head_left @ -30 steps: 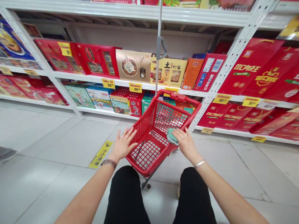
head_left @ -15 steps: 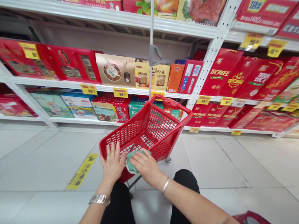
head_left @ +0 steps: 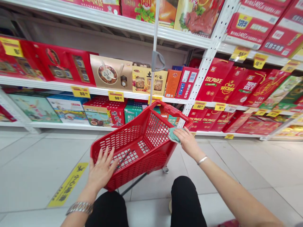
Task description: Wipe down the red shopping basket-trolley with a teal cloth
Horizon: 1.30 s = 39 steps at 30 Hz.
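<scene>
A red plastic trolley basket [head_left: 132, 148] on small wheels stands tilted in front of my knees, its grey pull handle [head_left: 154, 63] rising straight up. My left hand [head_left: 101, 170] lies flat on the basket's near rim with fingers spread. My right hand [head_left: 187, 140] presses a small teal cloth [head_left: 172, 135] against the far right rim of the basket, below its red grip bar [head_left: 174, 110]. The basket holds nothing.
White store shelves [head_left: 142, 93] run across the back, packed with red, gold and blue gift boxes and yellow price tags. A white upright post [head_left: 203, 72] stands right behind the basket. A yellow floor sticker [head_left: 67, 186] lies at the left on pale tiles.
My right hand has slid the cloth from the basket's near rim to its far right rim. The left hand has stayed on the near rim. The view has shifted slightly.
</scene>
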Each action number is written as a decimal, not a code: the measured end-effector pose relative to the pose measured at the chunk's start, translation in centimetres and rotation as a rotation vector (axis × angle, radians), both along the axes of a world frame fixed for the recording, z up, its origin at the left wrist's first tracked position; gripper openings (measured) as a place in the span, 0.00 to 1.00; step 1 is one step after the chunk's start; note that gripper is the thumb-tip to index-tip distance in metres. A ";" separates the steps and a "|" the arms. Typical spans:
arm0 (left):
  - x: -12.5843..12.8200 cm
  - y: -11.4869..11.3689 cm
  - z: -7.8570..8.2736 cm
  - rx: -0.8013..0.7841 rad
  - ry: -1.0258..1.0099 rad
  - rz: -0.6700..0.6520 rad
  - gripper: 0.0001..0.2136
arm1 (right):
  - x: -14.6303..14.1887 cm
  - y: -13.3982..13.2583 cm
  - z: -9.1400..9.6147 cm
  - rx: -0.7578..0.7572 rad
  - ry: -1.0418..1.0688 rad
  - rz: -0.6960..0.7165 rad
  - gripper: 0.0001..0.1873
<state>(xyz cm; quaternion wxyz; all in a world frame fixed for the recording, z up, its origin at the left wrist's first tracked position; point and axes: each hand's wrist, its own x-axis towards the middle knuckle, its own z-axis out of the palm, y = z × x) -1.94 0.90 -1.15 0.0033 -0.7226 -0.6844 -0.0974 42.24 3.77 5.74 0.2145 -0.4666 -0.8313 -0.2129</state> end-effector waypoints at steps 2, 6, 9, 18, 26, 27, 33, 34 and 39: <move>-0.7 0.4 0.0 -0.009 0.002 -0.007 0.30 | 1.9 0.7 1.5 0.000 0.004 -0.063 0.33; -2.1 1.1 0.3 -0.029 0.002 -0.024 0.30 | 3.1 1.3 3.8 0.052 0.084 -0.205 0.30; -3.3 1.6 0.4 0.000 -0.012 -0.057 0.29 | 0.1 0.6 3.8 0.077 0.106 -0.201 0.27; -7.9 2.4 0.1 0.005 -0.020 -0.098 0.28 | -8.3 -1.6 1.0 -0.056 0.025 0.103 0.27; -10.5 2.8 1.1 0.054 -0.032 -0.024 0.31 | -1.7 1.5 4.8 -0.083 0.068 0.036 0.29; -10.6 2.8 1.4 0.077 -0.024 0.026 0.31 | -1.8 1.7 4.9 -0.084 0.081 0.039 0.29; -8.4 3.3 3.5 0.311 -0.071 0.440 0.37 | -6.2 1.4 4.2 -0.038 0.159 0.047 0.26; -7.1 3.4 3.9 0.337 -0.104 0.412 0.37 | -7.3 1.0 4.1 -0.036 0.167 0.039 0.25; 2.8 3.6 6.1 0.363 -0.315 0.074 0.31 | -13.6 -2.2 4.3 -0.056 0.176 0.008 0.21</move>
